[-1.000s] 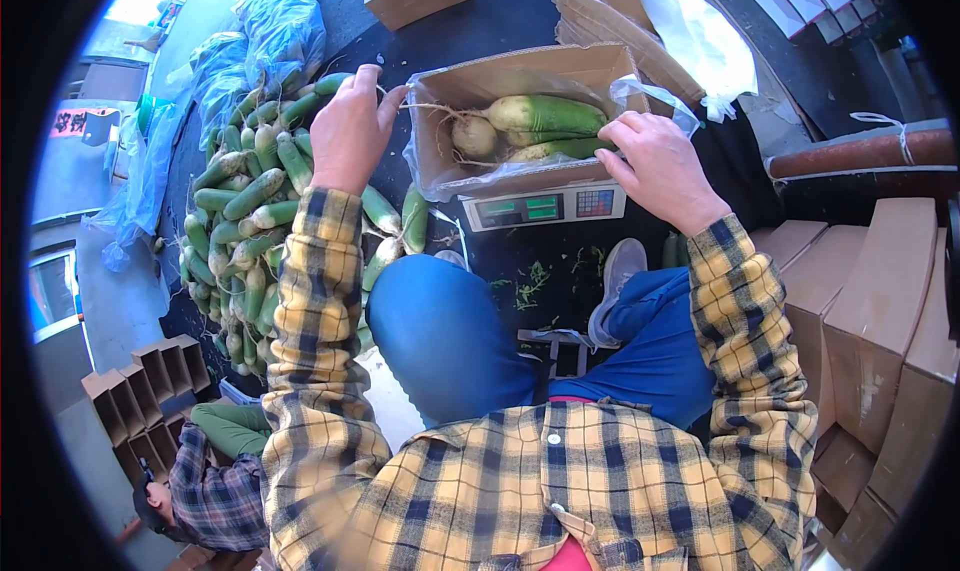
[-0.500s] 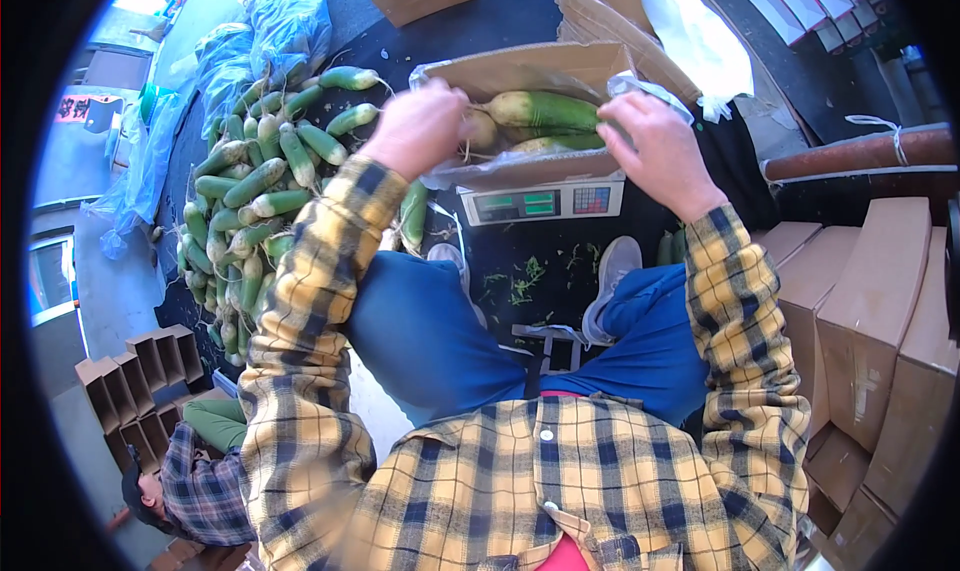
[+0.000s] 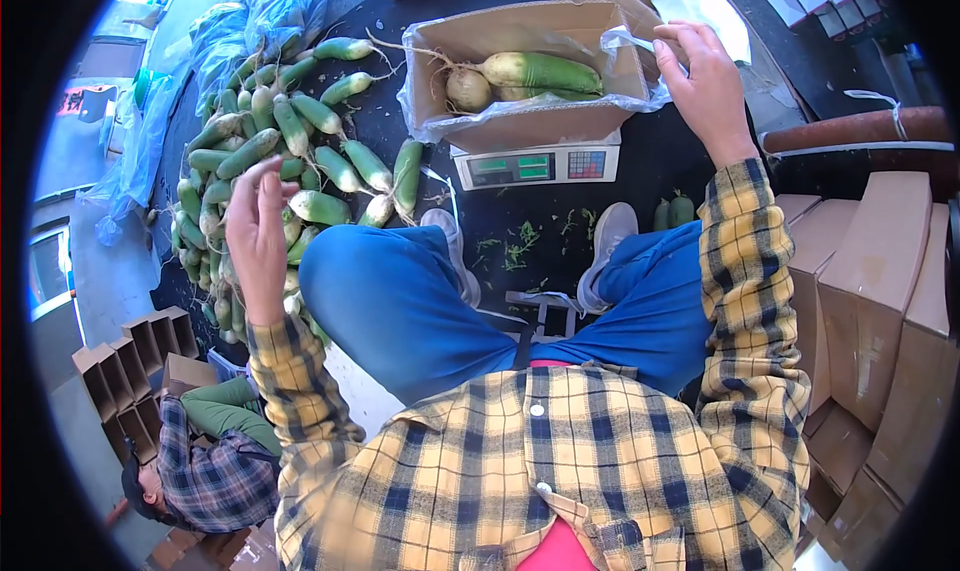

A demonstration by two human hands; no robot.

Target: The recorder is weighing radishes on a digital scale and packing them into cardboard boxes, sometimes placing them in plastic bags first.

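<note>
An open cardboard box [image 3: 535, 131] lined with clear plastic stands on a white digital scale [image 3: 535, 166] ahead of me. Inside lie a long green-and-white radish [image 3: 545, 72], at least one more beneath it, and a round pale radish end [image 3: 467, 89] with trailing roots. At the box's right corner, my right hand [image 3: 708, 96] pinches the edge of the plastic liner [image 3: 622, 39]. Off to the left, my left hand [image 3: 258, 233] hovers over the heap of green radishes [image 3: 248, 154]; its fingers are apart and nothing shows in them.
Blue plastic bags [image 3: 285, 16] lie behind the heap. Tall cardboard boxes [image 3: 875, 241] stack at right, below a rusty pipe [image 3: 890, 126]. White plastic [image 3: 700, 6] lies beyond the box. A co-worker [image 3: 215, 466] sits at lower left near small open boxes [image 3: 130, 371]. Leaf scraps [image 3: 520, 246] litter the floor.
My left hand has left the box and swung left and down to the radish heap. My right hand has shifted right and up, drawing the liner's corner outward. The box's inside shows more fully.
</note>
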